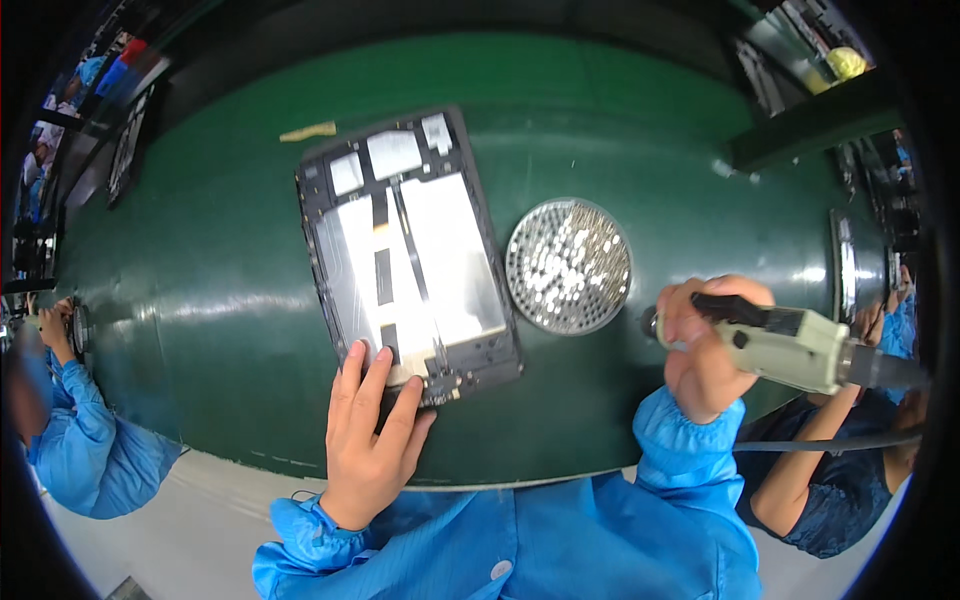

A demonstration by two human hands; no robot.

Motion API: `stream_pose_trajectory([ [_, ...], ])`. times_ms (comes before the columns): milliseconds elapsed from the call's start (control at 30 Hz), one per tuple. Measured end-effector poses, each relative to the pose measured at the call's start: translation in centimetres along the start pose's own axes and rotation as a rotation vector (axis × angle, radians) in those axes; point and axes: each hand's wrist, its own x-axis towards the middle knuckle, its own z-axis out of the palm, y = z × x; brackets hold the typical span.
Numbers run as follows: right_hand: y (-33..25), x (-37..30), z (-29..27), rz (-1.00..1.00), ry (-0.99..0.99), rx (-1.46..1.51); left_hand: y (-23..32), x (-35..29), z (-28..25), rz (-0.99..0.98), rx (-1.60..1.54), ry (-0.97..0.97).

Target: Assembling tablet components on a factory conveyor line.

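Observation:
An opened tablet [445,235] lies slightly tilted on the green table, its silver battery packs, shields and a dark ribbon cable showing. My left hand [375,440] rests with fingers spread on its near edge. In my right hand [710,345] is a pale green electric screwdriver [795,350], held sideways in the air with its nose toward the left and its cable end to the right. Its tip is hard to make out. Between the tablet and my right hand sits a round metal screw tray [568,265], with many small shiny screws in its holes.
A yellowish strip [308,132] lies beyond the tablet on the green table [220,270]. A dark post [820,120] reaches in at the far right. One person in blue [100,430] works at the left; another person's arm [810,470] is close at the right, near a cable [830,443].

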Motion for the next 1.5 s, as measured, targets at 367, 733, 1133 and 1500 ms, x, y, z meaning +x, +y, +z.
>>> stream_pose_trajectory([
  [367, 0.5, 0.6, -0.4, -0.053, -0.016, 0.057, -1.8, 2.8, -2.7, 0.06, -0.027, -0.109],
  [733, 0.2, 0.0, -0.9, 0.021, 0.073, -0.046, -6.9, 10.2, -2.1, 0.216, 0.013, -0.14],
  [1133, -1.4, 4.0, -1.0, 0.041, -0.007, -0.116, -17.8, 27.9, 5.1, 0.287, 0.02, 0.226],
  [1500, -0.7, 3.0, 3.1, -0.044, -0.118, 0.011, -19.8, 26.7, 5.6, 0.314, 0.086, 0.492],
])
